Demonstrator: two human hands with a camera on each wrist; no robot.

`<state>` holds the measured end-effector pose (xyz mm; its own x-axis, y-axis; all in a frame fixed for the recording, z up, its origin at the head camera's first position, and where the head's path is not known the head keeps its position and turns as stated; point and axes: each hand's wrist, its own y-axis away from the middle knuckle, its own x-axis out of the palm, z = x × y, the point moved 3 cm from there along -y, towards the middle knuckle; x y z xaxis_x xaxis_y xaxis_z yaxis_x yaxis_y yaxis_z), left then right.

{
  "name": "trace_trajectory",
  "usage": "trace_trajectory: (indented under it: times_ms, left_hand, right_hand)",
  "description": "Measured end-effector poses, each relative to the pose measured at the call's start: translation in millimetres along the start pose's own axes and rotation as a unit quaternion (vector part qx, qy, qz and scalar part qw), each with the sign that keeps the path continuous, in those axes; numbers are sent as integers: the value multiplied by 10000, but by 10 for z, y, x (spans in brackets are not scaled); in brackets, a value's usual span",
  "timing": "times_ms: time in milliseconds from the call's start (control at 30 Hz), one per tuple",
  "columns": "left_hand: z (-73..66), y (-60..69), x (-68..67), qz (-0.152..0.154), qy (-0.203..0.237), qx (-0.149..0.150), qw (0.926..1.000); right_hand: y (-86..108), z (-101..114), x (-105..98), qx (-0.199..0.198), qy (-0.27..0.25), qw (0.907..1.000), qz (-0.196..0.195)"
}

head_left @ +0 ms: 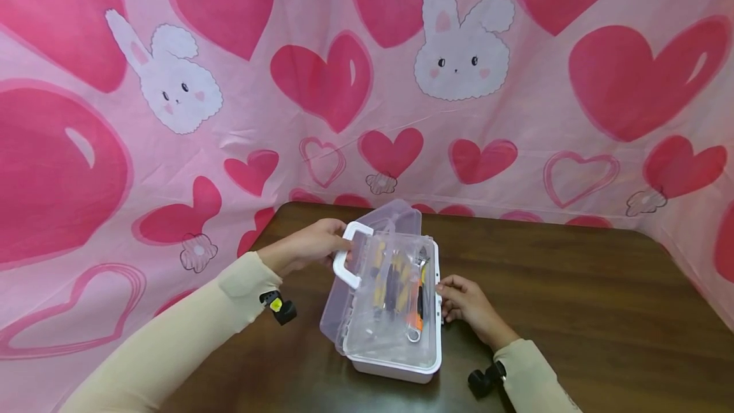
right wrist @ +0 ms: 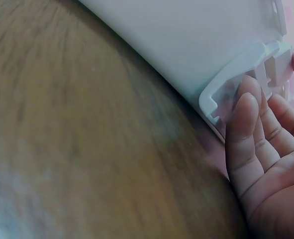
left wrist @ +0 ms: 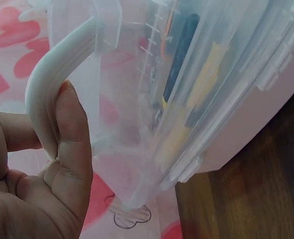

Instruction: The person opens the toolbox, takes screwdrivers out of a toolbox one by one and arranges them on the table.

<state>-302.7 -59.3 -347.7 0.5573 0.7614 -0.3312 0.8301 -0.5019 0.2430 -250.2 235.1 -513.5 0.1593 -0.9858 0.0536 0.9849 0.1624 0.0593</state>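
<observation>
On the table stands a clear plastic storage box (head_left: 395, 369) with a white rim and base. Its see-through lid (head_left: 341, 311) leans out past the left side. My left hand (head_left: 312, 246) grips the white handle (left wrist: 40, 94) of this lid between thumb and fingers. Inside the box lie several tools, some with yellow and dark handles, partly blurred by clear plastic. An orange tool (head_left: 415, 298) and a ring-ended tool (head_left: 413, 335) lie along the right side. With curled fingers, my right hand (head_left: 467, 308) holds a white latch (right wrist: 231, 74) on the box's right side.
The dark brown wooden table (head_left: 562, 311) extends to both sides of the box. Behind it hangs a pink cloth (head_left: 395, 107) with hearts and rabbits. Small black devices, one by the left sleeve (head_left: 278, 308) and one by the right (head_left: 486, 380), sit at my wrists.
</observation>
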Motion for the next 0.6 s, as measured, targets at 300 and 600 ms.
trace_trajectory:
  times_ms: [300, 600]
  left_hand:
    - [46, 46, -93, -105, 39, 40, 9999]
    - [149, 56, -155, -124, 70, -2, 9999]
  right_hand:
    - [0, 23, -4, 69, 53, 10000, 12]
    - [0, 20, 4, 94, 102, 9999, 68]
